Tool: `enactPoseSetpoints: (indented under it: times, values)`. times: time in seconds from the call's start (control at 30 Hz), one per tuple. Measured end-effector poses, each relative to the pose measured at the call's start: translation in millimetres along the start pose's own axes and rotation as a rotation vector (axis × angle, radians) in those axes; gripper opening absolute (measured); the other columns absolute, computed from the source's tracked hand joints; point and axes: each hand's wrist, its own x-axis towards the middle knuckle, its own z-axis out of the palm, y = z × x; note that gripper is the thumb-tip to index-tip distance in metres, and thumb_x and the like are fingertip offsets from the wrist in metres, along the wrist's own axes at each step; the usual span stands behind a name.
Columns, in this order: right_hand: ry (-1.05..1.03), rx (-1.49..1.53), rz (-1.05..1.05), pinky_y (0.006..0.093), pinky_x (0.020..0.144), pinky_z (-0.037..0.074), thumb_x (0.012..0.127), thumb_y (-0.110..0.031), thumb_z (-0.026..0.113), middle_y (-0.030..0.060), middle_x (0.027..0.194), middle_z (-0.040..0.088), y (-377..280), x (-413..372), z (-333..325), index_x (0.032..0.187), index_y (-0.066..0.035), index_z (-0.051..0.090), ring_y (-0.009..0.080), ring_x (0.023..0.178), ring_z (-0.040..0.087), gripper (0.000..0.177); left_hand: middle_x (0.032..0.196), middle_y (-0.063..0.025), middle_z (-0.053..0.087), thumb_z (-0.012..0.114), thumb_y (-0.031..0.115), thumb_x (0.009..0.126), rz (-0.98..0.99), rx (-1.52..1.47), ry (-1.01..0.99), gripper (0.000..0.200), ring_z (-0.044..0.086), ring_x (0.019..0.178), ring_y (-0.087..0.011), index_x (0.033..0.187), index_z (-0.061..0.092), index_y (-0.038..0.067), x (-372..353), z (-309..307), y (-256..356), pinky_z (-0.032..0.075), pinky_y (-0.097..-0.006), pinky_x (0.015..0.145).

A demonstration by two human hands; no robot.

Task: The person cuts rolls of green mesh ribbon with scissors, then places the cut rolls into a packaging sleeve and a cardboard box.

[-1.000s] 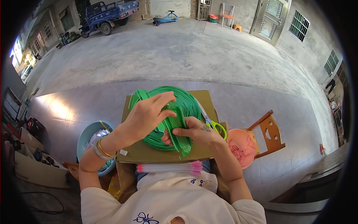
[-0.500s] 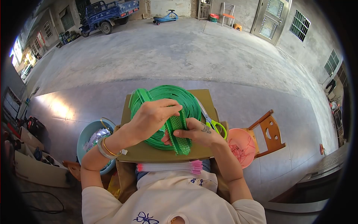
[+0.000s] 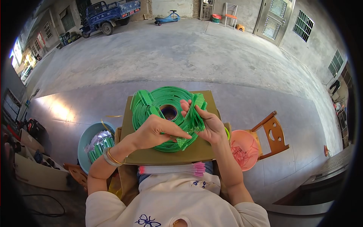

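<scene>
A big coil of green ribbon [image 3: 145, 115] lies on a brown box [image 3: 130, 151], with a dark round core at its middle. Over the coil's right side, my right hand [image 3: 211, 125] holds a folded bundle of green dotted ribbon [image 3: 197, 113] between thumb and fingers. My left hand [image 3: 160, 132], with bangles at the wrist, is closed on the ribbon strip just below the bundle. Green scissors [image 3: 227, 133] lie mostly hidden behind my right hand. A bunch of thin pink-tipped sticks [image 3: 172, 169] rests across my lap.
On the left stands a blue basin [image 3: 84, 142] with green and clear packets. A pink bowl [image 3: 245, 138] with pink strips sits on a wooden chair [image 3: 274, 134] at the right. A blue three-wheeled truck [image 3: 109, 17] is parked far ahead.
My right hand has moved up and turned palm upward with the ribbon, now gathered in folds. My left hand has come down below it.
</scene>
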Motion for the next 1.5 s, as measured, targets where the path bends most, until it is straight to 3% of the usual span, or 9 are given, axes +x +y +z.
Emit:
enactPoseSetpoints:
  times: [0.37,0.6,0.67,0.87,1.03,1.17,1.27,1.37,1.5]
  values:
    - [-0.037,-0.228,-0.031,0.0439,0.105,0.031,0.094,-0.019,0.038,0.0082,0.131,0.045,14,-4,15,0.127,-0.001,0.038,0.0256,0.124,0.038,0.038,0.078,-0.0062,0.067,0.064,-0.006,0.073,0.001,-0.044,0.064,0.016,0.064,0.072,-0.0109,0.087,0.068,0.001,3,7,-15,0.05,-0.0215,0.067]
    - [-0.081,-0.213,-0.115,0.0459,0.105,0.029,0.094,-0.021,0.036,0.007,0.133,0.044,14,-10,18,0.127,-0.002,0.039,0.0263,0.127,0.033,0.038,0.081,-0.009,0.065,0.062,-0.002,0.079,-0.247,-0.523,0.327,0.006,0.064,0.075,-0.0145,0.085,0.064,-0.006,2,24,-15,0.053,-0.0234,0.07]
    - [-0.057,-0.187,-0.132,0.0464,0.104,0.03,0.094,-0.021,0.036,0.0078,0.132,0.044,14,-11,20,0.125,-0.002,0.041,0.0266,0.126,0.034,0.036,0.079,-0.0134,0.065,0.063,-0.003,0.079,-0.293,-0.589,0.385,0.006,0.066,0.075,-0.0199,0.083,0.062,-0.007,3,26,-15,0.055,-0.0267,0.071]
    - [0.101,-0.414,-0.334,0.044,0.095,0.043,0.094,-0.016,0.039,0.0157,0.119,0.051,20,-6,25,0.112,0.0,0.045,0.0287,0.111,0.05,0.024,0.081,-0.0126,0.065,0.062,-0.004,0.079,-0.298,-0.476,0.406,0.005,0.065,0.072,-0.0178,0.081,0.06,-0.007,3,29,-12,0.056,-0.0272,0.069]
    - [0.165,-0.738,-0.672,0.0411,0.088,0.048,0.093,-0.013,0.042,0.0179,0.102,0.059,36,-1,26,0.107,0.0,0.045,0.0285,0.097,0.059,0.019,0.087,-0.0102,0.064,0.065,0.0,0.078,-0.265,-0.52,0.399,0.035,0.063,0.085,-0.0146,0.108,0.047,-0.004,2,32,-12,0.052,-0.0239,0.074]
    - [0.161,-0.88,-0.857,0.0393,0.086,0.048,0.093,-0.013,0.043,0.0181,0.097,0.061,39,3,24,0.106,0.002,0.046,0.028,0.096,0.059,0.02,0.089,-0.01,0.063,0.069,0.002,0.075,-0.275,-0.683,0.344,0.065,0.061,0.091,-0.0141,0.127,0.03,-0.001,4,34,0,0.05,-0.023,0.076]
    - [0.141,-0.984,-0.92,0.0366,0.084,0.049,0.093,-0.013,0.043,0.018,0.097,0.061,43,4,23,0.105,0.002,0.046,0.0262,0.095,0.059,0.019,0.085,-0.0085,0.063,0.071,0.005,0.075,-0.243,-0.627,0.37,0.061,0.061,0.09,-0.0139,0.125,0.038,-0.004,1,36,-15,0.051,-0.0224,0.075]
    - [0.147,-1.067,-0.954,0.0336,0.082,0.048,0.094,-0.012,0.041,0.0178,0.098,0.061,47,4,23,0.105,0.002,0.048,0.0236,0.093,0.06,0.019,0.083,-0.0081,0.063,0.068,0.006,0.078,-0.313,-0.264,0.374,0.043,0.063,0.083,-0.0136,0.115,0.049,-0.007,7,33,-9,0.052,-0.0219,0.071]
    - [0.154,-1.015,-0.946,0.0335,0.083,0.048,0.094,-0.013,0.041,0.0196,0.1,0.061,49,3,27,0.105,0.003,0.048,0.0242,0.095,0.059,0.021,0.082,-0.0083,0.064,0.061,0.005,0.083,-0.37,-0.335,0.354,0.022,0.065,0.071,-0.0143,0.1,0.058,-0.008,10,35,-17,0.054,-0.0231,0.064]
